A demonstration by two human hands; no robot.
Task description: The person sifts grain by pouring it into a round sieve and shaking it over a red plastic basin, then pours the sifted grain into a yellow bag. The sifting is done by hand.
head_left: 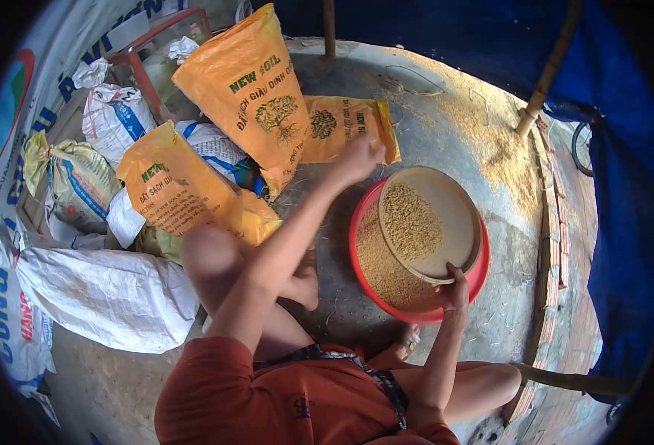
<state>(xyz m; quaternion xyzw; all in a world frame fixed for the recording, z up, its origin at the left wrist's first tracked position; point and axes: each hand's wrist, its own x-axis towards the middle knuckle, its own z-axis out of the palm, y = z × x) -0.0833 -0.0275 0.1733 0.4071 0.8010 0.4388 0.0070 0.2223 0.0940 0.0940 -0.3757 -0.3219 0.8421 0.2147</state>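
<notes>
A round, shallow, beige sieve point(457, 222) is tilted over a red basin point(358, 256), with coarse golden-brown grains point(412, 221) gathered on its left side. My right hand point(454, 291) grips the sieve's near rim, thumb on top. Finer tan grain point(386, 274) fills the part of the basin that shows below the sieve. My left hand point(360, 157) is raised to the upper left of the basin, in front of a flat orange bag point(342, 133). Its fingers are curled closed, and whatever they may hold is too small to make out.
An upright orange bag point(249, 96) and another orange bag point(178, 182) stand left, among several white sacks point(112, 289). Loose husks point(501, 148) cover the concrete floor at upper right, beside a wooden pole point(549, 74). Bricks point(549, 245) edge the right side, near a blue tarp point(631, 259).
</notes>
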